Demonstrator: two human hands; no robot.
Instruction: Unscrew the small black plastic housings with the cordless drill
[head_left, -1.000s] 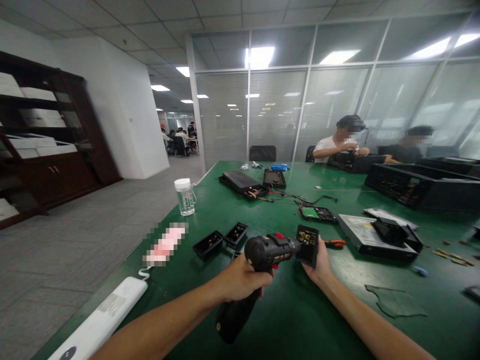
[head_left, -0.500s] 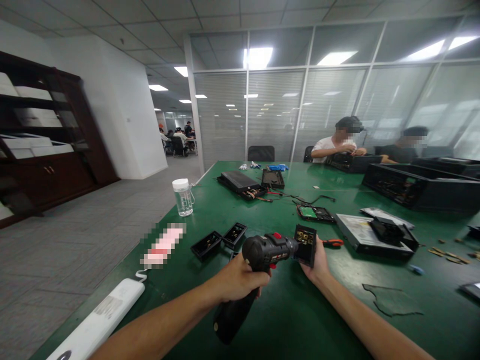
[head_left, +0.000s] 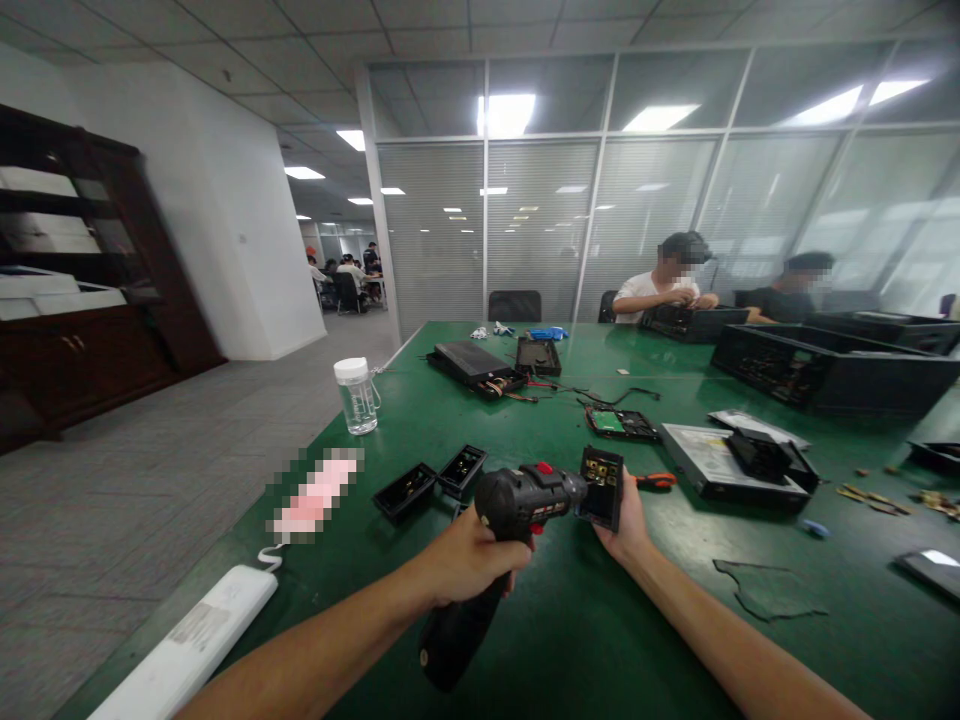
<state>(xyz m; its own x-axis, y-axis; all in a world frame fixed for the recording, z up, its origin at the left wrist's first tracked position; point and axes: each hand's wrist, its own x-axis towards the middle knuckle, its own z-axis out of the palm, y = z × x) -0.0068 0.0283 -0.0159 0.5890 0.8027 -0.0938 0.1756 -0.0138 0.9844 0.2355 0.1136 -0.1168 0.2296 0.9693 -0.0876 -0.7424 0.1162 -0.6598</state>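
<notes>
My left hand (head_left: 480,560) is wrapped round the grip of a black cordless drill (head_left: 517,500) with red switches, its chuck pointing right. In my right hand (head_left: 628,525) is a small black plastic box (head_left: 604,490), tilted up so its open side with brass-coloured fittings faces the drill. The chuck reaches the left edge of that box; the bit's tip cannot be made out. Left of the drill, two similar black boxes (head_left: 405,492) lie on the green table (head_left: 570,640), with part of another behind my left hand. An orange-handled tool (head_left: 655,481) lies just beyond my right hand.
A water bottle (head_left: 355,396) and a white power strip (head_left: 187,640) are along the left edge. Farther back lie a black power unit (head_left: 476,366) and a green circuit board (head_left: 607,421). On the right are a metal drive (head_left: 697,460), a computer case (head_left: 832,370) and two seated people.
The whole view has swung slightly to the right, so everything sits farther left. Both hands keep their hold, with the drill still against the black box.
</notes>
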